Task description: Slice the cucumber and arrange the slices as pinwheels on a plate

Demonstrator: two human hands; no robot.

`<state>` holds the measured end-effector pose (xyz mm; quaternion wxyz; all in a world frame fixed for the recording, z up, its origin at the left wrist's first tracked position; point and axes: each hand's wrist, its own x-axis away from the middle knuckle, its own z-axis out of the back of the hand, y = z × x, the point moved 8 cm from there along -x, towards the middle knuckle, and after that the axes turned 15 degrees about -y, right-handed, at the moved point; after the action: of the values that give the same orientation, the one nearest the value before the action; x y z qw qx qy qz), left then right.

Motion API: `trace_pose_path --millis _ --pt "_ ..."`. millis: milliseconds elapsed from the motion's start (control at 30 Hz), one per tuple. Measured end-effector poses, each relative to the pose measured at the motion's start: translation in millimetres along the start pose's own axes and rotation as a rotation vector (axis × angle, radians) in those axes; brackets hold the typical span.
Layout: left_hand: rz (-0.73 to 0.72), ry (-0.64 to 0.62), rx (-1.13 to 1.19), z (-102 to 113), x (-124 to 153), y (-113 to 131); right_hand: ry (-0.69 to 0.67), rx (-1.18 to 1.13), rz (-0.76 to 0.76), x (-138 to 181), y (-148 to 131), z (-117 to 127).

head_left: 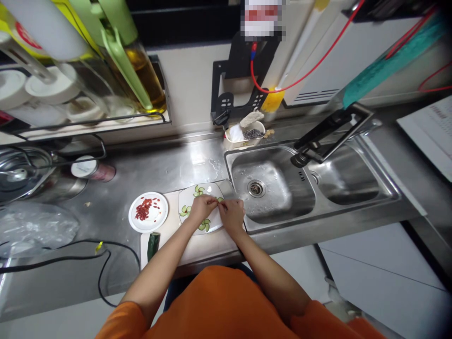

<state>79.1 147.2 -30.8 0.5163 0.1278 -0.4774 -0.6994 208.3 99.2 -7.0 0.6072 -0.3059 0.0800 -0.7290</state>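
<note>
Both hands meet over a white plate [186, 200] that carries several fanned cucumber slices [198, 190] round its rim. My left hand [202, 207] is curled, its fingertips pinched at a cucumber piece near the plate's right side. My right hand [232, 215] is closed beside it, fingertips touching the same spot. The plate rests on a pale cutting board [197, 247]. A cucumber end [153, 245] lies on the board's left part. A small white dish [148, 223] with red dried pieces [143, 209] sits left of the plate.
A double steel sink [282, 193] with a black tap [318, 139] lies right of the board. A knife blade [229, 189] rests by the plate. A lidded jar [92, 169], pot lid [17, 174], plastic bag [31, 228], black cable [102, 263] and oil bottle [144, 77] stand left.
</note>
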Motion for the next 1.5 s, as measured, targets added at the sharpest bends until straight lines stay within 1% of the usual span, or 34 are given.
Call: trace_pose_path --millis 233,467,700,1000,1200,1300,1367,1433,1500 --pt "-0.003 -0.033 0.0 0 0 2 -0.005 -0.014 0.02 1 -1 4" --pt "0.003 -0.014 0.015 0 1 -1 0.018 -0.022 0.031 2 -2 5" --pt "0.004 -0.015 0.039 0 0 -3 0.004 -0.002 0.033 2 -2 4" --pt "0.0 0.031 0.081 2 3 -4 0.025 -0.025 0.058 3 -1 4" --pt "0.014 0.065 0.115 10 7 -1 0.031 -0.04 0.05 4 -2 8" --pt "0.011 0.099 0.094 18 16 6 0.045 -0.054 0.071 7 -3 13" --pt "0.027 0.135 0.078 27 27 7 0.056 -0.057 0.086 11 -4 17" --pt "0.062 0.175 0.065 37 42 3 0.058 -0.048 0.109 15 -6 19" --pt "0.121 0.222 0.035 51 62 -8 0.056 -0.034 0.14 20 -10 19"
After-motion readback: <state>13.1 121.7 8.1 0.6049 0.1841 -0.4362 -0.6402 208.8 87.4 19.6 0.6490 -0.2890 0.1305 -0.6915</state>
